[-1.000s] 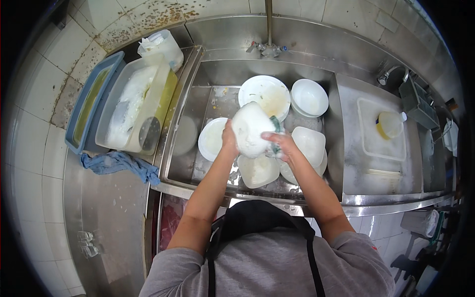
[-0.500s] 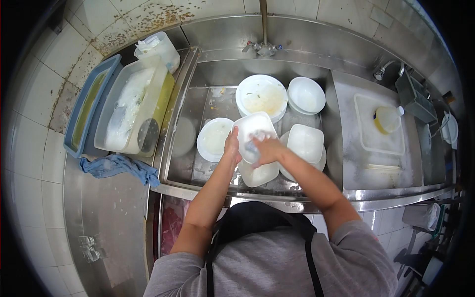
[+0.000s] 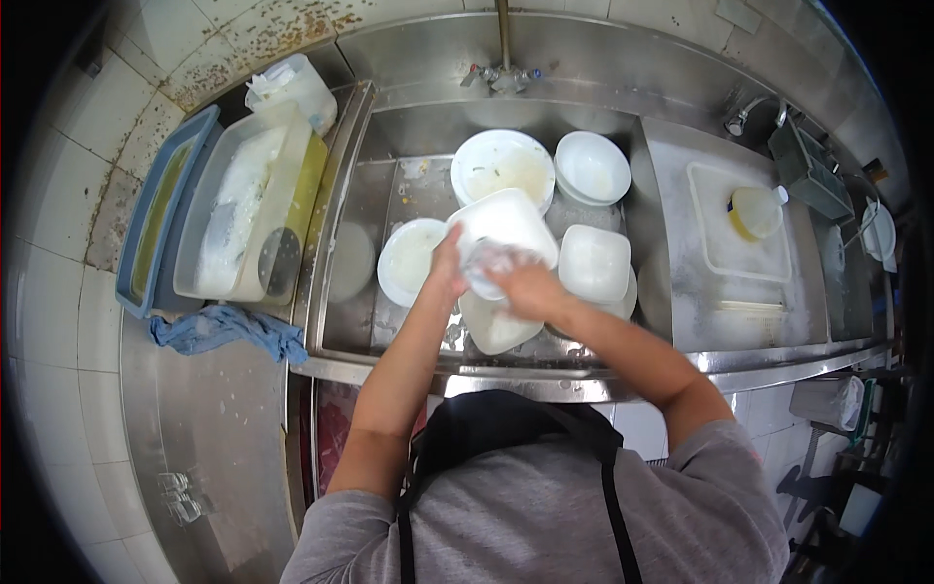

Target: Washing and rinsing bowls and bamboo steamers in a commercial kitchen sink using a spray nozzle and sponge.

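Note:
A white, rounded-square bowl (image 3: 509, 220) is tilted over the sink, held at its left edge by my left hand (image 3: 447, 265). Against its near side my right hand (image 3: 530, 289) presses a crumpled silvery-grey scrubber (image 3: 489, 265), smeared by motion. Just below lies another white dish (image 3: 494, 329), partly covered by the hands. To the left is a round white plate (image 3: 407, 265) with some liquid or residue on it. A squarish white bowl (image 3: 594, 263) rests on round dishes to the right. Behind my hands stands a stack of round plates (image 3: 504, 164) with food scraps.
Round white bowls (image 3: 592, 167) are stacked at the sink's back right, near the tap (image 3: 506, 78). Left of the sink (image 3: 384, 336) are a sudsy plastic tub (image 3: 238, 209) and a blue cloth (image 3: 229, 331). A yellow-liquid jug (image 3: 756, 214) stands on the right.
The held bowl has turned and tilted, its far edge swinging to the right. My right hand has shifted with the scrubber along it. The whole view has moved slightly.

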The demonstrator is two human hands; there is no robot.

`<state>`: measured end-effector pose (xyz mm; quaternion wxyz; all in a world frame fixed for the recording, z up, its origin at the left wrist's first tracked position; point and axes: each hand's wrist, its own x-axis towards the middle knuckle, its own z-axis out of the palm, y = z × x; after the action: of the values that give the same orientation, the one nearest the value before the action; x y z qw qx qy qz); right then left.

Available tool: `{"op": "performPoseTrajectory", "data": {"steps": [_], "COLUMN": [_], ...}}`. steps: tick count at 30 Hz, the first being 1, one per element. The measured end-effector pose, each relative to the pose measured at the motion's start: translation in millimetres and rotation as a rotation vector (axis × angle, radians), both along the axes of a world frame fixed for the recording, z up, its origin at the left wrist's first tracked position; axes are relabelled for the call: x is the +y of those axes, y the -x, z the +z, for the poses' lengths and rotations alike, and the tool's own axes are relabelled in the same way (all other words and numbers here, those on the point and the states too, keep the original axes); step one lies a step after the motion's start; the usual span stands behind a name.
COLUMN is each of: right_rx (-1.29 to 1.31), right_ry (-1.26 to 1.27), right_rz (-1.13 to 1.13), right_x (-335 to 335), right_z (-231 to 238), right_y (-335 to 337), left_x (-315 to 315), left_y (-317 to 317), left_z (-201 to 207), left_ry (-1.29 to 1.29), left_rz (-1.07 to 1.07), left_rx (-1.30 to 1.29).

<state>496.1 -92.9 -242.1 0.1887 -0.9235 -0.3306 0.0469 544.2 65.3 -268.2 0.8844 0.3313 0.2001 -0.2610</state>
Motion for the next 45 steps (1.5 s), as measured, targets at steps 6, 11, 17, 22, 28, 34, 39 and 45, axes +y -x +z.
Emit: {"op": "performPoseTrajectory", "data": {"steps": [6,11,17,22,28,34,39,45], "right_rx": [-0.117,0.141,0.158,0.038,-0.432,-0.24,-0.011,0.723], "right_ry": [0.105,0.394,0.373,-0.174,-0.668,-0.052,0.447,-0.407], "right_rz": [-0.261,-0.305,-0.377,-0.268,0.22,0.411,0.361,0.628], "right_x": [-85.1,-119.3,-92.2,-3.7,207.3,373.5,427.6,369.3], "right_z": [-24.7,-56.7,-43.1,22.4,145.6,150.3,88.1,159.0], "right_y": [-3.2,4.5,3.1,-40.0,-123.9,-176.0,-209.7,-192.4], "left_x": [-44.8,4.5,1.5,8.9,40.8,54.4,68.3,102.7], "left_y": [42.0,66.8,82.3,81.0,80.7,78.8,65.5,22.5], "left_z": [-22.1,-98.6,-113.0,-74.0,-36.3,-26.7,-22.4,-27.1], "left_ry": [-0.68,-1.264,-1.288,-1.212,-1.277,-1.048,-0.886,-0.561], "left_rz": [-0.803,-1.541,-1.529,-1.502,-1.325,-0.872,-0.265,0.207], "left_rx": [-0.532,-1.701,-1.874,-1.859,-1.504,-1.304,-1.289,-0.131]}}
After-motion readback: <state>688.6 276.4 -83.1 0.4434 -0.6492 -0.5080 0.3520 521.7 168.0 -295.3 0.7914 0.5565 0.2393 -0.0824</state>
